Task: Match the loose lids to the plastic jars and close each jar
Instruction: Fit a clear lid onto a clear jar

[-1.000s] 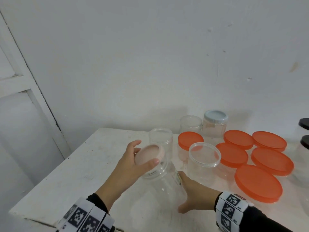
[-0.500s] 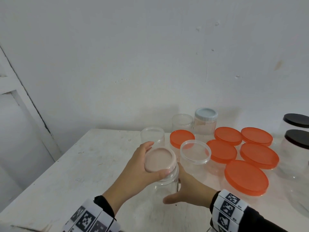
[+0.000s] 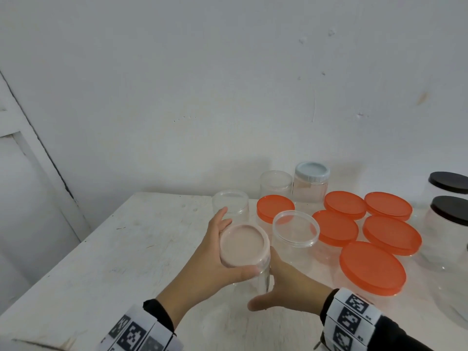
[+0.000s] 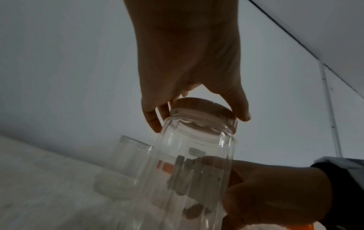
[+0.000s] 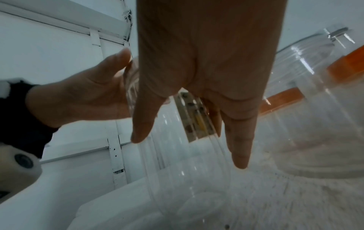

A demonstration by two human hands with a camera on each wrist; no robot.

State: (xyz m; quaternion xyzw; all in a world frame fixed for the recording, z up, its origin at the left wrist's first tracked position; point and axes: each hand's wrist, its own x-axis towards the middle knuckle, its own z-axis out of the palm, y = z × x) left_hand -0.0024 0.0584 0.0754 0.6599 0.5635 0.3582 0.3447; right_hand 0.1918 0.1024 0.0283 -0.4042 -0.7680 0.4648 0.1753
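A clear plastic jar (image 3: 260,277) stands upright near the table's front, with a pale pink lid (image 3: 243,245) sitting on its mouth. My left hand (image 3: 215,252) grips the lid's rim from the left, thumb at the front and fingers behind. In the left wrist view the fingertips (image 4: 155,123) curl round the pink lid (image 4: 202,109) on top of the jar (image 4: 195,163). My right hand (image 3: 286,285) wraps the jar's body from the right. Its fingers (image 5: 240,140) lie along the jar's wall (image 5: 187,155).
Beside the held jar stand three open clear jars (image 3: 295,231), (image 3: 230,201), (image 3: 276,183). Behind them is a jar with a light blue lid (image 3: 312,172). Several orange-lidded jars (image 3: 372,268) fill the right, and two black-lidded jars (image 3: 448,211) stand at the far right. The table's left edge (image 3: 83,247) is near.
The jar has gone from tilted to upright. The pink lid, held at an angle by my left hand before, now sits flat on the jar's mouth. My right hand stays on the body.
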